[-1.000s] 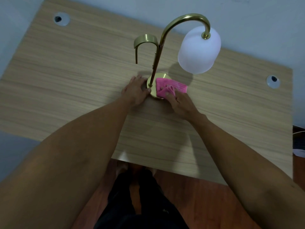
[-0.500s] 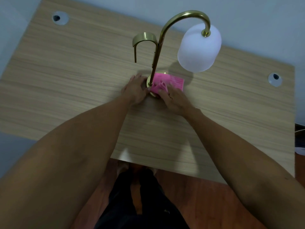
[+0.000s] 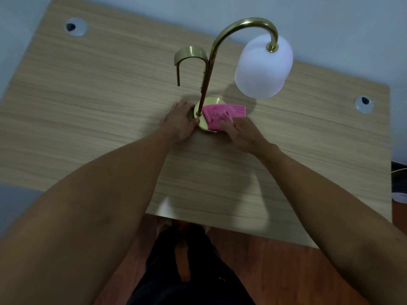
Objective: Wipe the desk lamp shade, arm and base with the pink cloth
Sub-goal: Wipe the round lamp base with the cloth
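At the centre of the frame, on the worktop [image 3: 88, 111], our right hand [image 3: 240, 134] presses the cloth [image 3: 220, 116] down onto the right half of the lamp's base [image 3: 201, 126], fingers [image 3: 226, 125] bent and pinching the near edge of the cloth against the brass. Our left hand [image 3: 179, 123] is cupped against the left rim of the base, fingers close together, steadying it beside the foot of the arm [image 3: 209, 69].

Half a second ago the cloth lay bunched closer in against the arm's foot, hiding most of the disc. Now it has slid back toward the right, its far corner hanging off the base onto the worktop, and the brass shows again along the near and left edge. A second ago it sat in much the same spot as now. We judge this to be a back-and-forth rub across the base, so the base step is well under way.

The shade [image 3: 263, 69] hangs at upper right, untouched at this moment, and its place has not changed. The left hand has kept its hold throughout.
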